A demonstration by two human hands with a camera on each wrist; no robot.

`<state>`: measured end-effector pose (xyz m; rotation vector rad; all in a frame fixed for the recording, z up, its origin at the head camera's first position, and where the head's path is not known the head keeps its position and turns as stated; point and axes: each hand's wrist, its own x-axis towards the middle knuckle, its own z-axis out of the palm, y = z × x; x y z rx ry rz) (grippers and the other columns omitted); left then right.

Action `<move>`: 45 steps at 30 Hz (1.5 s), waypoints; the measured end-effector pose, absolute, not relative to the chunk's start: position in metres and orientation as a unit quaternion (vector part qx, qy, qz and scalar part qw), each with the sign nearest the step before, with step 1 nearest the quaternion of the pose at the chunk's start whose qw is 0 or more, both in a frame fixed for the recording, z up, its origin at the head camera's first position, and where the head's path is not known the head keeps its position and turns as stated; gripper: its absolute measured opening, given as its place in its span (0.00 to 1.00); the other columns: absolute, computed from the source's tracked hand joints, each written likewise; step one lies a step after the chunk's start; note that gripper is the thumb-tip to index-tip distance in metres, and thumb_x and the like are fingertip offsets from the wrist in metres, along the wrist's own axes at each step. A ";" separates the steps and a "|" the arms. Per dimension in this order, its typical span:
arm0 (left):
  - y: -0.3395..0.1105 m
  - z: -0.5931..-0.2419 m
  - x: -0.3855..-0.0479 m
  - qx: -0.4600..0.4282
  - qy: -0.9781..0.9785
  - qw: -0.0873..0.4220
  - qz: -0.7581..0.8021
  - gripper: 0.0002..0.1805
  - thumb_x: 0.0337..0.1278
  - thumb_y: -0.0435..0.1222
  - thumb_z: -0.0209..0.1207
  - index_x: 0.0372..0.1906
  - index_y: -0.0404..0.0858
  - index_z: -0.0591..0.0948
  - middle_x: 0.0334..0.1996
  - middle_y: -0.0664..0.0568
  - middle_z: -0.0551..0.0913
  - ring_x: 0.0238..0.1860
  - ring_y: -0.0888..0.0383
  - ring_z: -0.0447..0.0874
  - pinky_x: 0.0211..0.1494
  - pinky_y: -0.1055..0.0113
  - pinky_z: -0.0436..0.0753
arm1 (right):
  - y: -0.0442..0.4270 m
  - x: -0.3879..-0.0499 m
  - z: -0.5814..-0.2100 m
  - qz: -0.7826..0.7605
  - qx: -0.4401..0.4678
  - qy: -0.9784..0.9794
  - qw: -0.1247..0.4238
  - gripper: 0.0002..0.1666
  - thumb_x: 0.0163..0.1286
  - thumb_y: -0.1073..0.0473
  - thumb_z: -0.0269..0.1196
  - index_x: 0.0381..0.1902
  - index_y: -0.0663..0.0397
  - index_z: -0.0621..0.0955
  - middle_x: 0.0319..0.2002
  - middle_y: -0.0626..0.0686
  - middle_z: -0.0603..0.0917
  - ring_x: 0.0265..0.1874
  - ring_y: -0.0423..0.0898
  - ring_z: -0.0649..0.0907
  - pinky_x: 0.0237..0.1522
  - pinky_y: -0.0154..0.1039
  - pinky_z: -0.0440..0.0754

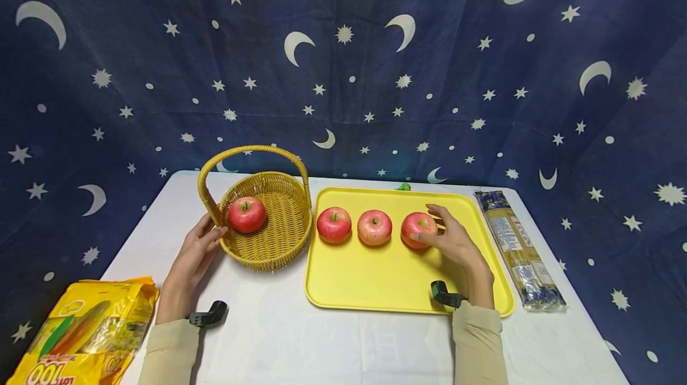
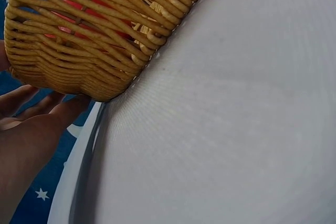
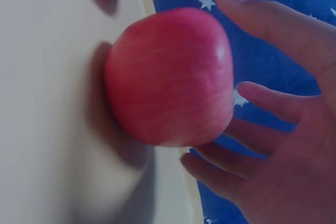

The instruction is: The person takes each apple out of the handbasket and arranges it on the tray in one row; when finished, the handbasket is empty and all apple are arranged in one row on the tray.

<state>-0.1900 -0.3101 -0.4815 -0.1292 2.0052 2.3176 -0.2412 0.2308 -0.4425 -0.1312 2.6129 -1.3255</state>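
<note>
A yellow wicker basket (image 1: 284, 218) with a tall arched handle stands at left and holds one red apple (image 1: 247, 214). My left hand (image 1: 195, 251) touches the basket's left side with its thumb and fingers extended along the outer wall. The left wrist view shows the woven side (image 2: 79, 72) close up. On a yellow tray (image 1: 365, 286) at right sit a left apple (image 1: 334, 224), a middle apple (image 1: 374, 227) and a right apple (image 1: 417, 230). My right hand (image 1: 456, 242) is spread around the right apple. In the right wrist view, its thumb stands apart from the fruit.
A yellow printed bag (image 1: 86, 331) lies at the near left. Right of the tray is a long clear-and-blue packet (image 1: 517, 251). A small green item (image 1: 404, 186) shows at the tray's back edge. Dark blue star-patterned cloth (image 1: 343, 75) hangs behind the white table (image 1: 268, 325).
</note>
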 end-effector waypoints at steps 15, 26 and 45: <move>-0.310 -0.483 -0.192 -0.057 0.663 0.043 0.745 0.41 0.77 0.35 0.50 0.85 0.43 0.43 0.84 0.44 0.42 0.77 0.53 0.55 0.73 0.72 0.67 | 0.190 -0.240 -0.427 -0.500 -0.055 0.848 -0.169 0.29 0.67 0.59 0.71 0.65 0.56 0.78 0.62 0.60 0.80 0.63 0.63 0.78 0.67 0.61 0.76; -0.308 -0.484 -0.191 -0.044 0.658 0.030 0.751 0.41 0.77 0.33 0.51 0.84 0.40 0.44 0.84 0.40 0.43 0.73 0.57 0.60 0.60 0.82 0.76 | 0.154 -0.235 -0.429 -0.579 -0.068 0.798 -0.153 0.25 0.68 0.57 0.71 0.61 0.53 0.81 0.57 0.59 0.83 0.55 0.55 0.83 0.62 0.47 0.81; -0.307 -0.483 -0.191 -0.048 0.665 0.037 0.744 0.41 0.77 0.33 0.48 0.85 0.47 0.43 0.85 0.46 0.43 0.80 0.52 0.51 0.75 0.71 0.65 | 0.067 -0.225 -0.424 -0.594 -0.223 0.773 0.024 0.17 0.67 0.59 0.71 0.53 0.54 0.83 0.51 0.57 0.86 0.42 0.49 0.86 0.48 0.36 0.85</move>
